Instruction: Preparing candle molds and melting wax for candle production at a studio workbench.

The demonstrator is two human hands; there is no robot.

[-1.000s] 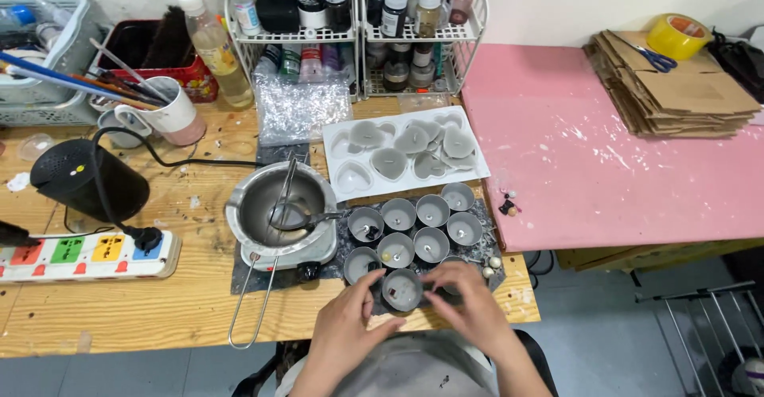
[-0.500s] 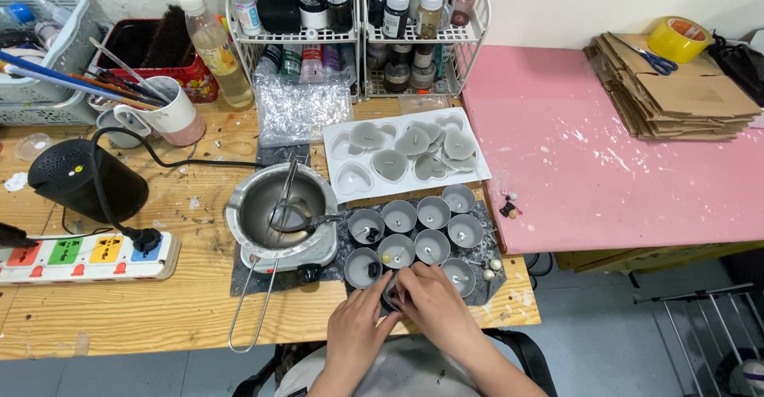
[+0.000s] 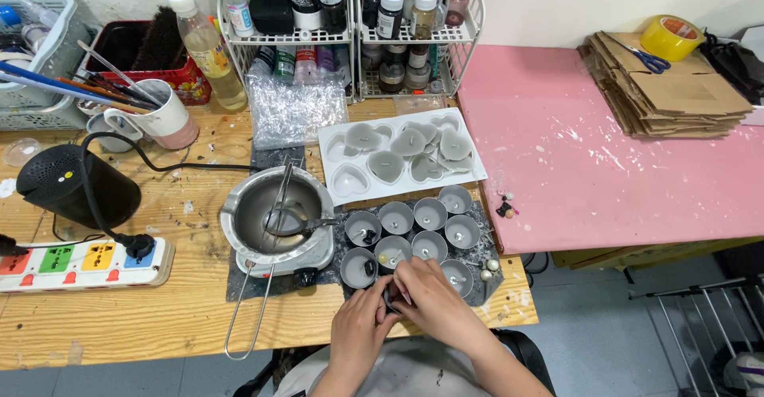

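Both my hands meet at the front edge of the wooden table (image 3: 119,317). My left hand (image 3: 360,329) and my right hand (image 3: 434,305) close around a small dark tin cup (image 3: 391,297), which the fingers mostly hide. Just beyond them, several round tin cups of grey wax (image 3: 430,213) stand on a dark mat (image 3: 487,226). A few small beads (image 3: 487,268) lie at the mat's right end. To the left of the cups is a steel pot (image 3: 253,206) on a small hotplate, with tongs and a spoon resting in it.
A white mould tray (image 3: 334,136) of grey heart shapes lies behind the cups. A wire rack of bottles (image 3: 350,15), a mug of brushes (image 3: 163,114), a black speaker (image 3: 68,182) and a power strip (image 3: 83,260) are around. On the pink table (image 3: 589,150) are cardboard, tape and scissors.
My hands have drawn together and pulled back from the front row of cups toward the table edge, bringing one small tin cup with them.
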